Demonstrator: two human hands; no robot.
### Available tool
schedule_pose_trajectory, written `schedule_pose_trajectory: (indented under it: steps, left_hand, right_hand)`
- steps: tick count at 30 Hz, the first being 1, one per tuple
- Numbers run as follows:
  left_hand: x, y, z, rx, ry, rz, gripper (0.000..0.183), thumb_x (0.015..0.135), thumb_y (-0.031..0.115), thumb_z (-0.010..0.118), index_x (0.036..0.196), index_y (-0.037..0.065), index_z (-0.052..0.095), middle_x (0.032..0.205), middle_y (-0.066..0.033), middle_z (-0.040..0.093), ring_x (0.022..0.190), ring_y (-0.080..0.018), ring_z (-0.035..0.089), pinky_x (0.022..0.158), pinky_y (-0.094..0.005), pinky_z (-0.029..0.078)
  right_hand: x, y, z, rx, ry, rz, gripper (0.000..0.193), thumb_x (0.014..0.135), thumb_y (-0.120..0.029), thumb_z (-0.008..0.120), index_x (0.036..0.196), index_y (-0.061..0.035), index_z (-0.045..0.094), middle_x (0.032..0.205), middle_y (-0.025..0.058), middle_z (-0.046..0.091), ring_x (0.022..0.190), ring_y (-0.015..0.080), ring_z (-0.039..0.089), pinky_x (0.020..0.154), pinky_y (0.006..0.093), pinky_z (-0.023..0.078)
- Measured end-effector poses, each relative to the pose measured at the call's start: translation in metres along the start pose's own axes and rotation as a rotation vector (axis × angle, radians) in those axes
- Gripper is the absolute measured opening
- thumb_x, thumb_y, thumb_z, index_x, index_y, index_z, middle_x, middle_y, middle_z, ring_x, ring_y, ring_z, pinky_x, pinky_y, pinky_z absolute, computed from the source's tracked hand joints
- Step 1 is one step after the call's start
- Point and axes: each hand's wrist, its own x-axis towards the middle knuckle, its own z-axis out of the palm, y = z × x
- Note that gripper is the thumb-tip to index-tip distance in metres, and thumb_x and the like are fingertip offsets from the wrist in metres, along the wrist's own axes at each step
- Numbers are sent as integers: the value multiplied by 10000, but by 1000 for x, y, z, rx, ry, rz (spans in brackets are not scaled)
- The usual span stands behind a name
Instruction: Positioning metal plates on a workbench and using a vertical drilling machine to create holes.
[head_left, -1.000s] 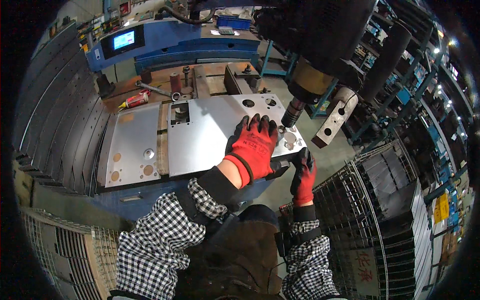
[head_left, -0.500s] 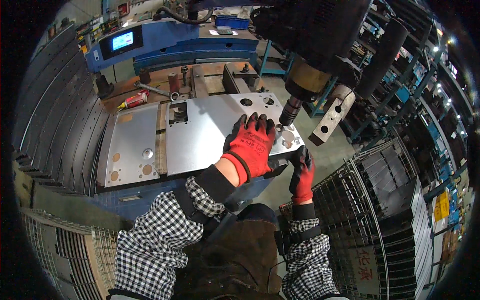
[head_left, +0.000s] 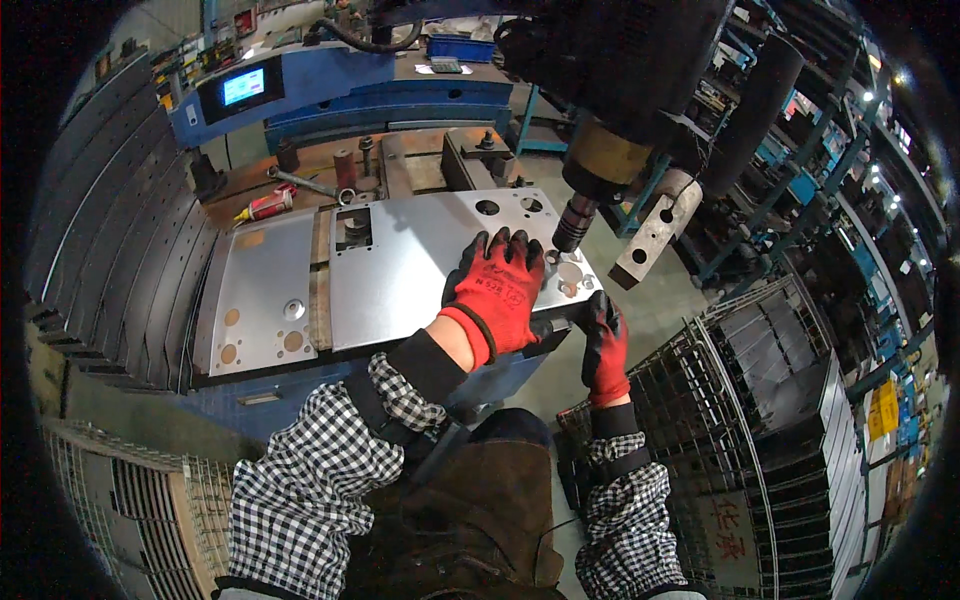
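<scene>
A flat silver metal sheet (head_left: 400, 265) with round holes and a rectangular cut-out lies on the machine table. My left hand (head_left: 496, 300), in a red glove with dark fingertips, rests palm down on its right part, fingers slightly spread. At the sheet's near right corner, my right hand (head_left: 606, 350) in a matching glove has its fingers closed at the edge; the fingertips are partly hidden. Just beyond my left hand, a dark drill spindle (head_left: 574, 225) points down at the holed right end. Whether its tip touches the metal I cannot tell.
A second holed metal plate (head_left: 262, 300) lies to the left. Behind are a wrench (head_left: 305, 182), a red bottle (head_left: 265, 205) and a lit control screen (head_left: 243, 86). A metal bar with holes (head_left: 655, 230) hangs right of the spindle. Wire cages (head_left: 690, 400) stand at lower right.
</scene>
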Motion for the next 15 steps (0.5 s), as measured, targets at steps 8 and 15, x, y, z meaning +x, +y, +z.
schedule_pose_trajectory:
  steps: [8, 15]
  left_hand:
    - [3, 3, -3, -58, 4, -1, 1037, 683, 554, 774, 1453, -9, 367, 1475, -261, 378, 1397, -439, 328, 1160, -574, 231]
    - [6, 2, -6, -48, 13, 5, 1009, 688, 603, 742, 1417, -12, 414, 1417, -243, 433, 1338, -417, 399, 1132, -563, 281]
  right_hand:
    - [7, 7, -18, 61, -117, 1, 487, 1038, -353, 524, 1354, 16, 501, 1236, 94, 604, 1097, 181, 606, 970, 348, 497]
    - [65, -135, -21, 104, 39, -321, 531, 1038, -385, 441, 1425, -22, 460, 1325, 127, 578, 1221, 241, 559, 1061, 397, 428]
